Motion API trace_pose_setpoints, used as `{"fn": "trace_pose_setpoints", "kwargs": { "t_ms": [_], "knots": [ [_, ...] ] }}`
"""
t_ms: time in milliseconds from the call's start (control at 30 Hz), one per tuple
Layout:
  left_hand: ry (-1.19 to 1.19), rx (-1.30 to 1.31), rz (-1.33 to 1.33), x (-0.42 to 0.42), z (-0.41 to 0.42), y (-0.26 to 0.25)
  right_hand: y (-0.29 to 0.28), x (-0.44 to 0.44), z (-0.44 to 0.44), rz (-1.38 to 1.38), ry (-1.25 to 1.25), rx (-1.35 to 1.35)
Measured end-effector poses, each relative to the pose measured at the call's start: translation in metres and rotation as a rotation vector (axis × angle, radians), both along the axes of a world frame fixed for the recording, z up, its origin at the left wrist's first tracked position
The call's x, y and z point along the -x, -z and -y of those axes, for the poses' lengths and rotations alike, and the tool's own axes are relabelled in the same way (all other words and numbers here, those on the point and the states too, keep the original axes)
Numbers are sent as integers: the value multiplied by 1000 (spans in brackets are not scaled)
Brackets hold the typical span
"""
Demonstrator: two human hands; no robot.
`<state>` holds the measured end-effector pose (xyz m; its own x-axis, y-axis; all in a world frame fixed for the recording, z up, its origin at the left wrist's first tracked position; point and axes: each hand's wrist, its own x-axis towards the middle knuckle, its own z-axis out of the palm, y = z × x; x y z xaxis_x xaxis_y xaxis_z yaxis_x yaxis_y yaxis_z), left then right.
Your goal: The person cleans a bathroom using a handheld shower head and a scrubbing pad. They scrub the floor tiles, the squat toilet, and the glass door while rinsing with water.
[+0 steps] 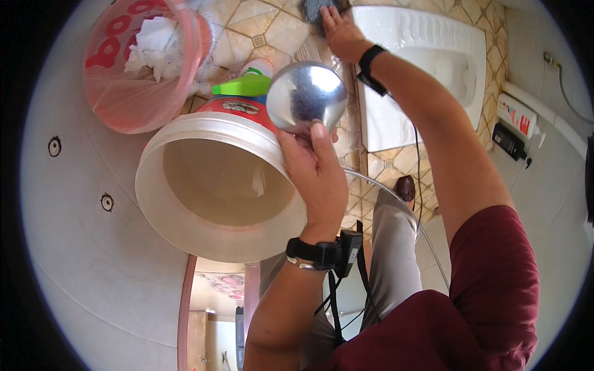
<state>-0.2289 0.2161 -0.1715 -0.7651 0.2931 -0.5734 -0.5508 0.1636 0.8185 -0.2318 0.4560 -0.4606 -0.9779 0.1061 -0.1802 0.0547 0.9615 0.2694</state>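
Note:
My left hand (318,171) grips a chrome shower head (306,97) by its neck, beside the rim of a large white bucket (153,185) holding cloudy water. From the shower head's side a metal hose (371,181) runs down past my leg. My right hand (343,35) reaches to the top of the view, its fingers on a dark grey cloth or scrubbing pad (316,9) at the edge of the white squat toilet (376,120). Water shows on the tiled step near the hand. Whether water leaves the shower head is hidden.
A pink waste bin (139,111) lined with a bag holds crumpled paper at the upper left. Between it and the shower head is a bottle with a green top (243,86). Suds lie on the patterned tiles (253,39). A small black device (508,141) is at the right wall.

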Motion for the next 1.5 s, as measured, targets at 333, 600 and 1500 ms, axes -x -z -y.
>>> {"fn": "trace_pose_setpoints", "kwargs": {
  "t_ms": [333, 600, 1500],
  "knots": [
    [125, 85, 60, -23, 19, -1, -79, -238, 235, 499, 280, 494],
    [86, 57, 101, -51, 19, -6, -46, -175, 187, -9, 353, 334],
    [142, -22, 86, -51, 18, -6, -40, -163, 186, 80, 349, 387]
  ]
}}
